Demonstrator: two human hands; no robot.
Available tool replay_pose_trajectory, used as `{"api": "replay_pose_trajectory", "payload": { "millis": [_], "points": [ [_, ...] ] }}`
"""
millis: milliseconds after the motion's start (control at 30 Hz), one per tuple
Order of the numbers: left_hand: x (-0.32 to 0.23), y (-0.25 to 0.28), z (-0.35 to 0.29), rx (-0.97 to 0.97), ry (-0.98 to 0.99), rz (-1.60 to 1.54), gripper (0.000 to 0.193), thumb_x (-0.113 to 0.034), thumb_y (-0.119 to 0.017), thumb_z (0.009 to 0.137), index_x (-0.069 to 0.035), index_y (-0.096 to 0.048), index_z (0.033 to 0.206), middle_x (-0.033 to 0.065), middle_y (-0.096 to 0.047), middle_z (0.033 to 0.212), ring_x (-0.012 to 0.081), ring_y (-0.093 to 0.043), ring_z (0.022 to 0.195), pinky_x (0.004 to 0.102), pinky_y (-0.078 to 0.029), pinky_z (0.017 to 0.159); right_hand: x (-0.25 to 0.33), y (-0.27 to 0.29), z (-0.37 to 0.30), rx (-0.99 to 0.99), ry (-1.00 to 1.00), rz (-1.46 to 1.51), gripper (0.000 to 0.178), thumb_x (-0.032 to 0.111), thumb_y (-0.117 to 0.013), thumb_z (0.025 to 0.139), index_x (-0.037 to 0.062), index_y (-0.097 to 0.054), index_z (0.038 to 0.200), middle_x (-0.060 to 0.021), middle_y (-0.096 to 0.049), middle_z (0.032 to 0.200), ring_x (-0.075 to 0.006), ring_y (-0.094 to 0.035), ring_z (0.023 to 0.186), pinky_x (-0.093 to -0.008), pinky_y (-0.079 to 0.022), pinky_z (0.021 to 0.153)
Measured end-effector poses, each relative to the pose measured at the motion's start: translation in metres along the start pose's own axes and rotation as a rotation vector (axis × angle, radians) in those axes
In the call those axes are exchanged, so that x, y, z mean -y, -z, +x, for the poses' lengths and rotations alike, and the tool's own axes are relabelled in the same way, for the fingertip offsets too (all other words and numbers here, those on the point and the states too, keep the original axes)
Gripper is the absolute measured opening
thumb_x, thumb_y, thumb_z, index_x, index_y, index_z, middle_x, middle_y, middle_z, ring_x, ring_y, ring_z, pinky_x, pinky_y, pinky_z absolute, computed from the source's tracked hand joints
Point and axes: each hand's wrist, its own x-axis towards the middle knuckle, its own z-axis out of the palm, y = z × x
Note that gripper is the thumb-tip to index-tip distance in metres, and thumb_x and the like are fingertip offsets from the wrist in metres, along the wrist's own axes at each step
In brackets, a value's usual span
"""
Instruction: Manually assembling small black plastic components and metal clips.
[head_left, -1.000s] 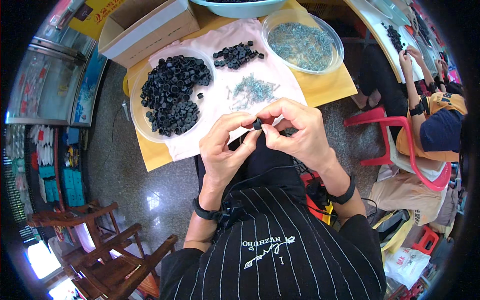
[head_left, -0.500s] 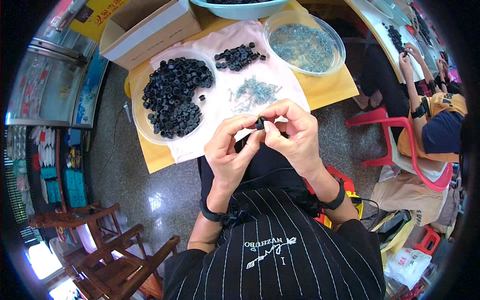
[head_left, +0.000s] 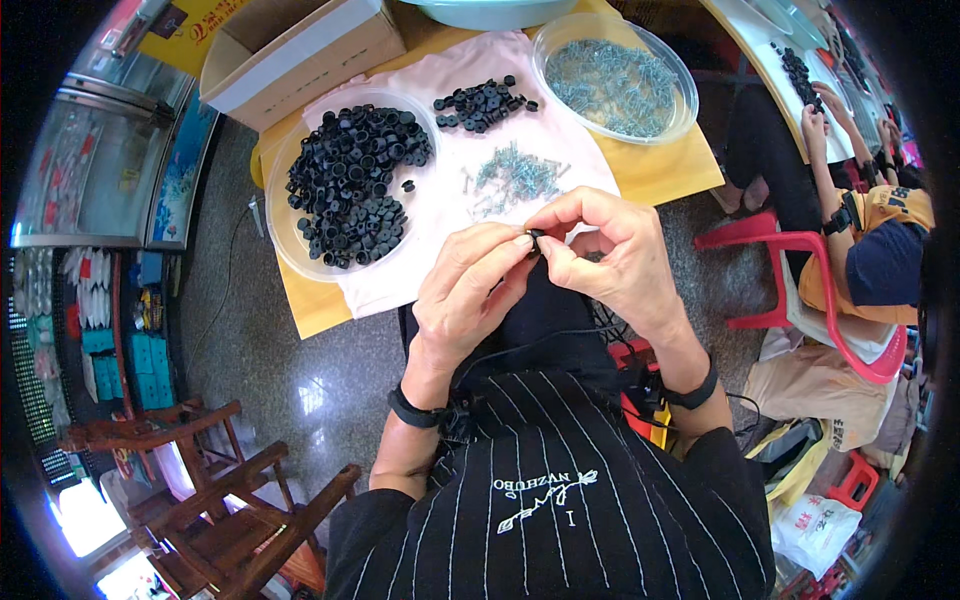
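My left hand (head_left: 465,285) and my right hand (head_left: 618,262) meet in front of me at the near edge of the table. Between their fingertips they pinch a small round black plastic cap (head_left: 535,238), mostly covered by the fingers. Just beyond the hands lies a loose pile of silvery screws (head_left: 517,174) on a pale pink cloth (head_left: 465,150). Farther back sits a small heap of black plastic parts (head_left: 485,106). To the left, a clear round tray (head_left: 283,240) holds many black caps (head_left: 350,180).
A clear round tub (head_left: 690,105) of screws stands at the back right, beside a light blue basin (head_left: 490,12). An open cardboard box (head_left: 310,62) is at the back left. A red plastic chair (head_left: 770,245) and a seated co-worker (head_left: 880,240) are on the right; a wooden chair (head_left: 220,510) is lower left.
My hands have shifted slightly, the right one turning outward. My left fingers now lie closer together over the black cap, which shows less than before. The view has tilted a little.
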Motion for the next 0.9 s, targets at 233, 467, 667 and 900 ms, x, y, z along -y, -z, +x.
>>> {"api": "replay_pose_trajectory", "payload": {
  "millis": [233, 467, 667, 900],
  "points": [
    [0.001, -0.006, -0.002, -0.08, 0.118, -0.101, 0.037, 0.009, -0.076, 0.067, 0.0, -0.066, 0.101, 0.0129, -0.067, 0.098, 0.0259, -0.066, 0.089, 0.0326, -0.054, 0.077, -0.016, -0.021, -0.008, -0.159, 0.067, 0.13, 0.013, 0.0, -0.064, 0.084, -0.0025, -0.064, 0.097, -0.004, -0.064, 0.088, -0.0081, -0.063, 0.075, -0.0203, -0.054, 0.061],
    [-0.003, -0.005, -0.005, -0.164, 0.436, -0.509, 0.031, 0.011, -0.07, 0.076, 0.003, -0.064, 0.106, 0.014, -0.065, 0.104, 0.0194, -0.063, 0.097, 0.0295, -0.052, 0.083, -0.012, -0.015, -0.004, -0.114, 0.153, 0.101, 0.015, 0.003, -0.064, 0.088, -0.0017, -0.067, 0.101, -0.0077, -0.064, 0.093, -0.0091, -0.063, 0.073, -0.0205, -0.054, 0.06],
    [-0.004, -0.007, -0.009, -0.194, 0.528, -0.71, 0.031, 0.014, -0.062, 0.081, 0.004, -0.061, 0.111, 0.0139, -0.061, 0.113, 0.0187, -0.063, 0.099, 0.0278, -0.052, 0.088, -0.008, -0.012, -0.002, -0.08, 0.222, 0.041, 0.015, 0.002, -0.065, 0.086, -0.001, -0.068, 0.101, -0.0085, -0.065, 0.093, -0.0082, -0.062, 0.067, -0.0198, -0.051, 0.057],
    [-0.006, -0.004, -0.009, -0.182, 0.655, -0.794, 0.029, 0.01, -0.063, 0.083, 0.004, -0.062, 0.111, 0.0108, -0.063, 0.11, 0.0146, -0.063, 0.095, 0.0252, -0.052, 0.085, -0.002, -0.009, -0.001, -0.085, 0.313, -0.175, 0.018, 0.0, -0.068, 0.082, -0.0003, -0.068, 0.101, -0.0082, -0.065, 0.087, -0.0088, -0.06, 0.06, -0.0207, -0.049, 0.054]
  ]
}}
